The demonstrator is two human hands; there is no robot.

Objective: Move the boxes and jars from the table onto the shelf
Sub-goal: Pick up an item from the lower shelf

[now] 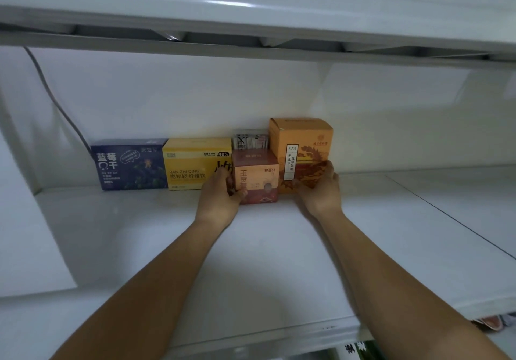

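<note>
Left fingers part-hidden by red box, right hand seemingly gripping orange box

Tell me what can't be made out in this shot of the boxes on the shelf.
Grey-white packet, head view: only its top shows; the pink box hides the rest.
Yellow box: its right end is behind the left hand, which grips the pink box.
Orange box: its lower front is covered by the right hand holding it.
Items under the shelf, bottom right: cut off by the frame edge.
Small print: too blurred.
</note>
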